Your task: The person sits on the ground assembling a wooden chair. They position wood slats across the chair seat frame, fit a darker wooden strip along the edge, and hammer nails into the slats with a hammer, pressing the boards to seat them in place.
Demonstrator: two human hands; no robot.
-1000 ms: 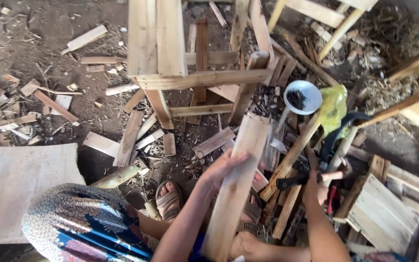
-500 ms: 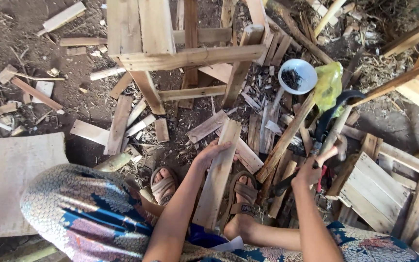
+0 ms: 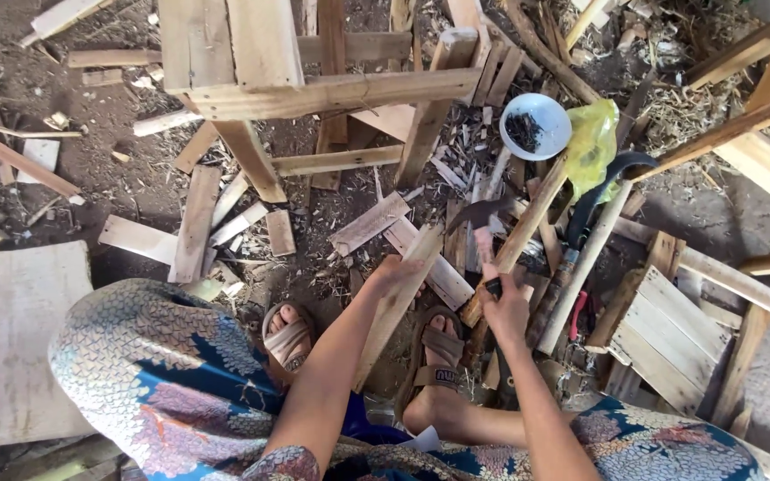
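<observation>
1. down on the dirt floor between the sandalled feet, a long pale wooden slat (image 3: 396, 298) stands tilted, its lower end near the person's legs and its upper end leaning away toward the scrap pile; held this way its flat face is turned up toward the worker.
2. the left hand (image 3: 396, 270) rests on the slat's upper part, fingers curled narrow over its edge, apparently to steady it.
3. the right hand (image 3: 503, 307) is closed in a fist round the dark handle of a claw hammer with a rust-brown steel head (image 3: 477, 218), the head raised just beside the slat's top end, within striking reach.
4. a small white round bowl of dark nails (image 3: 535, 125) sits beyond the hammer, near a crumpled yellow plastic bag (image 3: 592, 142), both close enough to reach from the seat.
5. an unfinished frame of pale wooden boards (image 3: 314, 89) stands further out, over loose offcuts scattered on the ground.
</observation>
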